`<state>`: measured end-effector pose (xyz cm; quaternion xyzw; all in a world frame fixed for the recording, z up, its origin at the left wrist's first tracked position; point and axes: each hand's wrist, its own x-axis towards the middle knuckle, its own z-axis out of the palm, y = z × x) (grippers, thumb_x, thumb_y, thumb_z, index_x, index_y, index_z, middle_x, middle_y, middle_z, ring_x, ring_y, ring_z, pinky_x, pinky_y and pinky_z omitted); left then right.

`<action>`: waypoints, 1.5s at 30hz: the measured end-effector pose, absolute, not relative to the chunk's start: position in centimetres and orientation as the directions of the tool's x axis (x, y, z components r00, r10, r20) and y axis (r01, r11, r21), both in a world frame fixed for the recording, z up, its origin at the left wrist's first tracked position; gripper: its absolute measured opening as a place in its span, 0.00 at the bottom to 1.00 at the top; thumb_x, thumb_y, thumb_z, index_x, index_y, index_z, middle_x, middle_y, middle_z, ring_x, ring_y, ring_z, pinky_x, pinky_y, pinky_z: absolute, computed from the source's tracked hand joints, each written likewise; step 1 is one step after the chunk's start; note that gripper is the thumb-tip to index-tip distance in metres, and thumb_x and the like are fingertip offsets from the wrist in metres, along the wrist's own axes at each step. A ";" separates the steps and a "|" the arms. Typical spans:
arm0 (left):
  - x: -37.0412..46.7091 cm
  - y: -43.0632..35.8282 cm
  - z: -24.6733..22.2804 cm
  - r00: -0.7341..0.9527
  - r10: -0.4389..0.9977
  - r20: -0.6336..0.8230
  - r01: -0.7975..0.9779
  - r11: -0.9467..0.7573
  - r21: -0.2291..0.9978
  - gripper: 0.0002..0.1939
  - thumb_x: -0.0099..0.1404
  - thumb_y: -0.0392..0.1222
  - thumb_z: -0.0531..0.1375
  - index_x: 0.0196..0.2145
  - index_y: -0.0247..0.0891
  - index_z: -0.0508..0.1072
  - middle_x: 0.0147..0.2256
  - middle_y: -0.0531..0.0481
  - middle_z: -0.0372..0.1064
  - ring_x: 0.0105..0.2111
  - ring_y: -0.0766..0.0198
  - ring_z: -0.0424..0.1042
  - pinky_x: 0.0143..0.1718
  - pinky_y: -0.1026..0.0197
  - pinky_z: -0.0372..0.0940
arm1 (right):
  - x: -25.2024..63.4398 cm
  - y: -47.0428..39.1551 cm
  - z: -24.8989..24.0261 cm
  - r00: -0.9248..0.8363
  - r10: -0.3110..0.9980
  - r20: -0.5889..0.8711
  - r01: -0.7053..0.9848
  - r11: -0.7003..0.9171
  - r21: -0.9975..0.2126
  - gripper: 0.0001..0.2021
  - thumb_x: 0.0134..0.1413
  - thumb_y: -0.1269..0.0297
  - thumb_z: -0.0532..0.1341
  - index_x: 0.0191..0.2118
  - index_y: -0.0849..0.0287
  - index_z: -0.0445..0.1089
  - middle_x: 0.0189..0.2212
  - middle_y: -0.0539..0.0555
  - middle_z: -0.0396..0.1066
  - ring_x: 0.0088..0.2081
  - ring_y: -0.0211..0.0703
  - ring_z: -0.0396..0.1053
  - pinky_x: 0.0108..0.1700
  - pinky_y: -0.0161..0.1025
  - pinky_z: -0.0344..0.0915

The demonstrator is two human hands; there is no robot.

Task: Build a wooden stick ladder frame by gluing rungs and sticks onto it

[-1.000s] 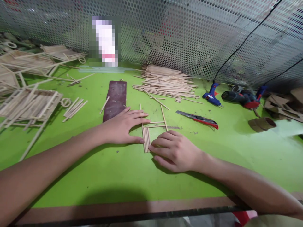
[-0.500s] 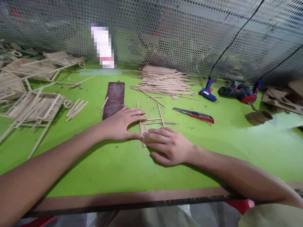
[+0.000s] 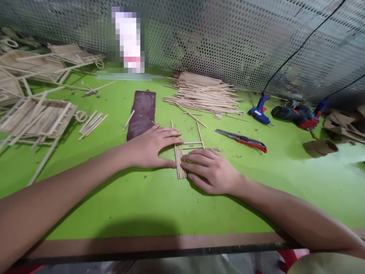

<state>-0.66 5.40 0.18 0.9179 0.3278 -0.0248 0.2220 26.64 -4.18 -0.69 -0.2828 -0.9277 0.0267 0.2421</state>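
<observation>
A small frame of thin wooden sticks [image 3: 192, 143] lies flat on the green table, with several short sticks [image 3: 180, 167] side by side across its near left part. My left hand [image 3: 152, 146] rests at the frame's left side, fingers spread. Its thumb touches the left edge of the short sticks, and its index finger reaches the frame's upper left corner. From the right, my right hand [image 3: 212, 169] lays its spread fingertips on the short sticks and covers the frame's near right part. Neither hand grasps anything.
Behind lies a heap of wooden sticks [image 3: 202, 93]. A brown sanding sheet [image 3: 144, 108] is beyond my left hand. To the right are a utility knife [image 3: 242, 140], a blue glue gun [image 3: 260, 110] and a bamboo tube [image 3: 319, 147]. Wooden cart models [image 3: 37, 118] stand at left.
The camera view has shifted slightly, so the table's contents appear a little further right. Both hands stay at the frame, with the right fingers slightly further off the lower ends of the short sticks.
</observation>
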 end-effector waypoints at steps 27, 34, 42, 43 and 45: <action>-0.5 5.3 1.0 0.748 0.631 -0.205 0.656 -0.659 0.367 0.54 0.65 0.86 0.56 0.76 0.50 0.67 0.80 0.43 0.55 0.80 0.35 0.51 0.81 0.27 0.36 | 26.9 -3.7 -0.9 -0.623 0.455 0.637 0.536 0.841 -0.076 0.11 0.77 0.64 0.60 0.54 0.63 0.78 0.48 0.59 0.86 0.48 0.49 0.83 0.48 0.46 0.77; -0.5 5.3 0.9 0.748 0.625 -0.222 0.660 -0.667 0.346 0.53 0.67 0.85 0.56 0.77 0.50 0.66 0.80 0.44 0.53 0.80 0.36 0.50 0.81 0.27 0.35 | 27.3 -2.6 -1.8 -0.515 0.559 0.650 0.527 0.804 -0.274 0.15 0.77 0.64 0.63 0.33 0.57 0.71 0.25 0.49 0.74 0.27 0.38 0.70 0.31 0.37 0.65; -0.6 5.3 0.5 0.769 0.606 -0.204 0.635 -0.687 0.354 0.51 0.69 0.83 0.57 0.78 0.51 0.65 0.80 0.44 0.54 0.80 0.37 0.51 0.81 0.29 0.35 | 26.7 -3.4 -0.9 -0.641 0.561 0.523 0.498 0.823 -0.272 0.11 0.75 0.66 0.60 0.37 0.59 0.75 0.29 0.50 0.77 0.29 0.40 0.71 0.34 0.40 0.67; -0.6 5.3 0.5 0.770 0.604 -0.205 0.634 -0.686 0.358 0.51 0.69 0.83 0.57 0.78 0.50 0.65 0.80 0.44 0.54 0.80 0.37 0.51 0.81 0.29 0.35 | 26.6 -3.5 -0.8 -0.643 0.577 0.504 0.520 0.812 -0.265 0.10 0.76 0.64 0.60 0.40 0.60 0.76 0.30 0.51 0.79 0.31 0.41 0.73 0.35 0.40 0.68; -0.6 5.3 0.5 0.771 0.602 -0.207 0.632 -0.684 0.364 0.51 0.69 0.82 0.58 0.78 0.50 0.65 0.80 0.44 0.53 0.80 0.37 0.50 0.81 0.30 0.35 | 26.4 -3.6 -0.7 -0.644 0.606 0.466 0.568 0.787 -0.240 0.11 0.77 0.61 0.60 0.44 0.60 0.78 0.34 0.52 0.81 0.34 0.44 0.76 0.38 0.42 0.70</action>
